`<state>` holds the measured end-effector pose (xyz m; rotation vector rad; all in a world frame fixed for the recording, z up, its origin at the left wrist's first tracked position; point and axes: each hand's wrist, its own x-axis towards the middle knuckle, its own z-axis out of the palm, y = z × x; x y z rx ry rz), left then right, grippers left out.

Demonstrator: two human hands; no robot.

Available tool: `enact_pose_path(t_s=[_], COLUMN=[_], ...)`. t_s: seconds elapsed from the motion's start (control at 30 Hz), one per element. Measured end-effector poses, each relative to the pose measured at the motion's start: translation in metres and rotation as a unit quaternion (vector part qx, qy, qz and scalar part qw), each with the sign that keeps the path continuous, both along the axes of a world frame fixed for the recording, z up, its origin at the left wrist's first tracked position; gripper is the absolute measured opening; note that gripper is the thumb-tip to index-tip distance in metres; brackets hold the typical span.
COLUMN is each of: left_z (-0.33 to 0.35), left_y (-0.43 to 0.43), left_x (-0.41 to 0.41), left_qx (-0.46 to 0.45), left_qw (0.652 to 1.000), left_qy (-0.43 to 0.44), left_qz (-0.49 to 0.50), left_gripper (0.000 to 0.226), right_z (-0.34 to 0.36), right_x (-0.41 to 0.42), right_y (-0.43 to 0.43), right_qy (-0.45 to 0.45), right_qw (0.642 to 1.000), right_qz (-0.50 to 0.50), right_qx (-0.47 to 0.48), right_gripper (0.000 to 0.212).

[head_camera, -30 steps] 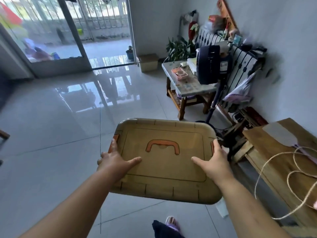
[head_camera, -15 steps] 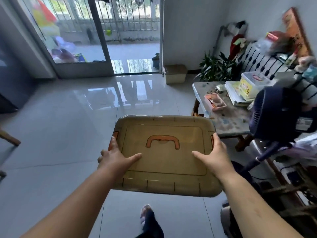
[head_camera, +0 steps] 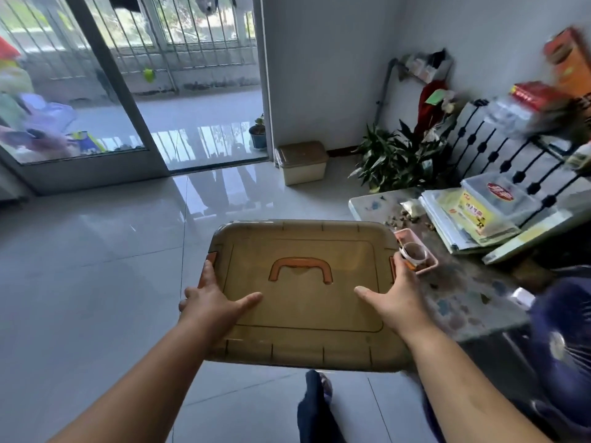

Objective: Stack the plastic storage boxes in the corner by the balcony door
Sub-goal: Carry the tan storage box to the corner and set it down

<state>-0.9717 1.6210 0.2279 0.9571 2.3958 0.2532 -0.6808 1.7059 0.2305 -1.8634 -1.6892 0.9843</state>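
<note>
Near the middle of the room, one brown storage box (head_camera: 303, 292) is riding level above the tiled floor, the left hand (head_camera: 214, 298) and right hand (head_camera: 396, 295) each clasping a short side by the orange latches, thumbs lying on the lid. It is looking stiff, smooth and fairly light, best gripped under the rim or by its one orange handle (head_camera: 300, 270). A second, paler box (head_camera: 302, 166) is waiting in the far corner right of the balcony door (head_camera: 105, 91): two boxes counted.

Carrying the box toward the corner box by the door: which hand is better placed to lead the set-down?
Neither clearly: left hand and right hand grip opposite sides of the carried box. The corner box lies ahead.
</note>
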Motion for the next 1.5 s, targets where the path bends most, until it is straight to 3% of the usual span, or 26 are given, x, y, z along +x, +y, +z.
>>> enact_pose_path(t_s=[0.37, 0.73, 1.03, 1.5], left_z=[-0.002, -0.019, -0.037, -0.111], left_y=[0.230, 0.486, 0.678, 0.944], left_x=[-0.113, -0.240, -0.263, -0.275], left_qx=[-0.007, -0.020, -0.019, -0.056], left_qw=[0.998, 1.000, 0.999, 0.993], left_qy=[0.017, -0.001, -0.042, -0.099], left_qz=[0.065, 0.019, -0.012, 0.043], left_gripper=[0.129, 0.130, 0.131, 0.128], right_z=[0.009, -0.015, -0.047, -0.111], right_x=[-0.126, -0.244, -0.258, -0.280], right_y=[0.277, 0.509, 0.671, 0.980], right_qy=[-0.027, -0.029, -0.020, -0.046], right_qw=[0.996, 0.999, 0.997, 0.994], right_qz=[0.079, 0.026, -0.038, 0.023], right_qx=[-0.018, -0.028, -0.065, -0.098], right_gripper=[0.109, 0.110, 0.113, 0.111])
